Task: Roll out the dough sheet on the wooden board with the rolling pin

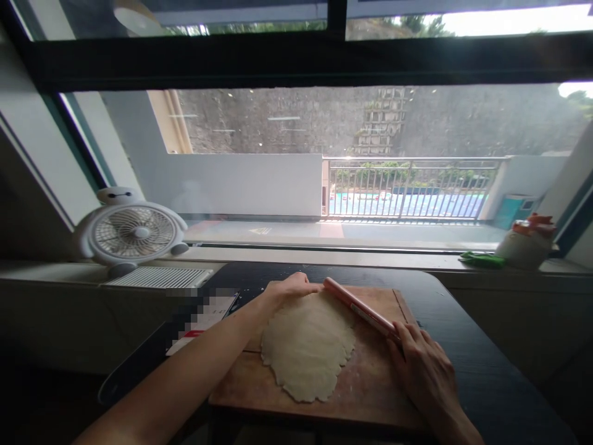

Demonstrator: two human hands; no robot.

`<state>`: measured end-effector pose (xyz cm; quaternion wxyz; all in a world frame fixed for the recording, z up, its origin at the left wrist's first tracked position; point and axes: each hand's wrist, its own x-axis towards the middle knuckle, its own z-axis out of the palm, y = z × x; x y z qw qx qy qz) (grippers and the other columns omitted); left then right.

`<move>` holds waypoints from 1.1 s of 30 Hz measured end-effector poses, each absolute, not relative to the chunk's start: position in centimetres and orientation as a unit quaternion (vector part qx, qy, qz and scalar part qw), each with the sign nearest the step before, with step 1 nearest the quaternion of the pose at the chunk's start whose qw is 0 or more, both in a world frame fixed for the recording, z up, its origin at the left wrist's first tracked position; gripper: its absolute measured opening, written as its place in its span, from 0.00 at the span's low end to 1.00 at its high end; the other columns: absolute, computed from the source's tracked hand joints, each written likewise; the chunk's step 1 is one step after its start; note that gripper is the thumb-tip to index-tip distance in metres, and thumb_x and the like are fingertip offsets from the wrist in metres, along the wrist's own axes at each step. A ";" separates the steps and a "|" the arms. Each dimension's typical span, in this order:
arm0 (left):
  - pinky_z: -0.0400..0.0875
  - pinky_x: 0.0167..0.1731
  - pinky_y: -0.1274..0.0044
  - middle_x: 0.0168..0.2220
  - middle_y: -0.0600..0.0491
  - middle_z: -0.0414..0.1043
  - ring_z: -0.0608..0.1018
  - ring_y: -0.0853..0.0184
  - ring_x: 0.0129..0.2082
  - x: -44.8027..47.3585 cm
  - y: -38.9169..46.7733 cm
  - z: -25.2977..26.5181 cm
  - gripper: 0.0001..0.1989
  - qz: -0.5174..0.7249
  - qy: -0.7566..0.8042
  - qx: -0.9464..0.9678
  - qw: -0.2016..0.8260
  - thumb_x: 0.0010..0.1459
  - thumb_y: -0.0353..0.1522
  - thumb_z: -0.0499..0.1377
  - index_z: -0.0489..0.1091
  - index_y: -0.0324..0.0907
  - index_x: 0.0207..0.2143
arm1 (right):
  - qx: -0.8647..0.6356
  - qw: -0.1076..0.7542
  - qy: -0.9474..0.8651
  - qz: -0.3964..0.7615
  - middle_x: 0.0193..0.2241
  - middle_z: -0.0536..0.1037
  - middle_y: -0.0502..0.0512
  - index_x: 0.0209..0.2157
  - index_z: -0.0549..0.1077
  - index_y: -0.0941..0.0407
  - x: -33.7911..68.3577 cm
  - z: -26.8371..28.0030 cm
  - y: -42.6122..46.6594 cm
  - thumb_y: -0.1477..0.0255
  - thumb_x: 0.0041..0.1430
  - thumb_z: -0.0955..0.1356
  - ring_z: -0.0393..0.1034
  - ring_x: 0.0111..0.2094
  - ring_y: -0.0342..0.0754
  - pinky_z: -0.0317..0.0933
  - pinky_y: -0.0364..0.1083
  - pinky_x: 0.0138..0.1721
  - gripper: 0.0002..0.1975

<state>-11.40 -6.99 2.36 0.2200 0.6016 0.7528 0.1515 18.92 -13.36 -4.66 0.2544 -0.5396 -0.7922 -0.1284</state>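
Observation:
A flat, pale sheet of dough (pixel 308 346) with a ragged edge lies on a wooden board (pixel 370 389). My left hand (pixel 293 287) reaches over to the dough's far edge, its fingers curled and closed there with the thumb pointing right; the fingertips are partly hidden. In my right hand (pixel 424 364) is the near end of a pinkish rolling pin (pixel 361 309). The pin slants across the board just right of the dough, its far end close to my left thumb.
The board rests on a dark table (pixel 472 346). A phone-like flat item (pixel 204 327) lies left of my forearm. On the sill stand a white fan (pixel 139 232), a jar with an orange top (pixel 528 244) and a green cloth (pixel 482 259), before a window.

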 end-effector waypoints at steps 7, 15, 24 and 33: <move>0.64 0.21 0.79 0.26 0.53 0.71 0.72 0.66 0.25 -11.9 -7.9 2.7 0.14 0.127 0.637 0.635 0.419 0.40 0.38 0.60 0.72 0.38 0.28 | -0.536 0.265 -0.793 -0.113 0.41 0.71 0.52 0.46 0.64 0.52 19.0 -4.9 -13.3 0.67 0.59 0.60 0.64 0.41 0.49 0.54 0.47 0.39 0.13; 0.67 0.31 0.80 0.33 0.54 0.75 0.75 0.65 0.33 -12.4 -9.5 3.2 0.14 0.189 0.548 0.679 0.451 0.44 0.38 0.59 0.74 0.40 0.34 | -0.559 0.271 -0.777 -0.105 0.40 0.72 0.52 0.45 0.64 0.52 18.9 -4.8 -13.6 0.67 0.60 0.59 0.65 0.40 0.49 0.54 0.46 0.39 0.12; 0.68 0.38 0.75 0.39 0.45 0.74 0.75 0.63 0.37 -13.2 -11.0 3.5 0.22 0.274 0.484 0.647 0.522 0.47 0.41 0.60 0.71 0.35 0.42 | -0.563 0.271 -0.772 -0.120 0.39 0.72 0.52 0.45 0.64 0.53 19.0 -5.0 -13.4 0.67 0.60 0.59 0.65 0.39 0.48 0.54 0.46 0.38 0.13; 0.67 0.28 0.81 0.33 0.51 0.75 0.75 0.68 0.30 -12.6 -10.7 5.1 0.21 0.164 0.528 0.645 0.528 0.41 0.42 0.63 0.73 0.39 0.37 | -0.551 0.270 -0.779 -0.128 0.40 0.72 0.53 0.45 0.65 0.53 19.1 -5.0 -13.6 0.68 0.60 0.59 0.65 0.39 0.49 0.55 0.46 0.38 0.13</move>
